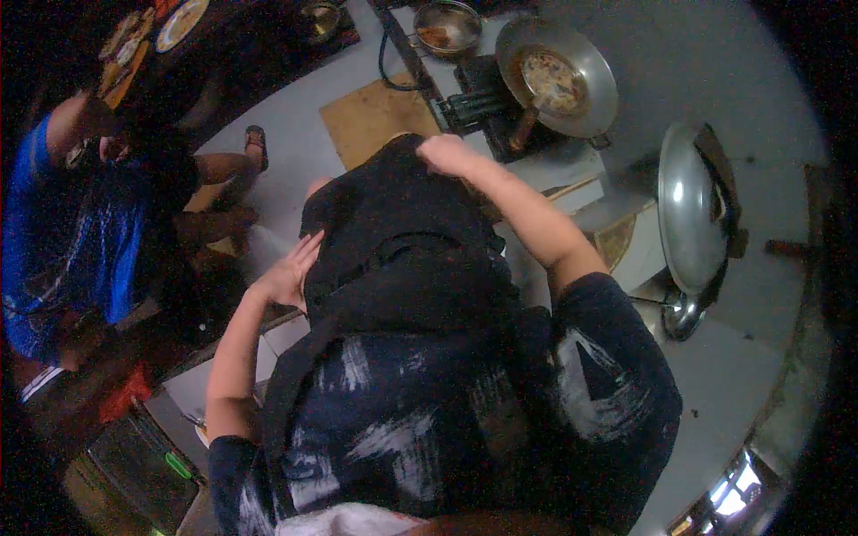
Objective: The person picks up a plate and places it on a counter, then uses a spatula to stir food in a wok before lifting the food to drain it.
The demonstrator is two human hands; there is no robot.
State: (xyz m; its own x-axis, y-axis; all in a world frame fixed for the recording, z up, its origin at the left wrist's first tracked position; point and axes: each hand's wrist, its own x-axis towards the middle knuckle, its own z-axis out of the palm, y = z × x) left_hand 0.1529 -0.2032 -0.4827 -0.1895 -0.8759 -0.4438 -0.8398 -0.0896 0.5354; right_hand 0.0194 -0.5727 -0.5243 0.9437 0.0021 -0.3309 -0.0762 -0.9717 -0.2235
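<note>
A black cloth garment (384, 214), which looks like an apron, covers my lap and knees. My left hand (290, 275) rests against its left side with the fingers stretched out, and nothing shows in it. At the far edge of the cloth, over the knee, my right hand (447, 157) is closed with its fingers curled. I cannot make out whether it grips the cloth there. Beyond my right hand a large wok (601, 80) stands on a burner (483, 100), with food in oil (554, 79) and a wooden handle (524, 129) leaning out.
A metal bowl (447, 29) with brown food sits at the back. A cardboard sheet (375, 116) lies on the floor. To the right a big metal lid (686, 210) stands tilted. At left is another person in a blue shirt (80, 223), near plates (181, 25) of food.
</note>
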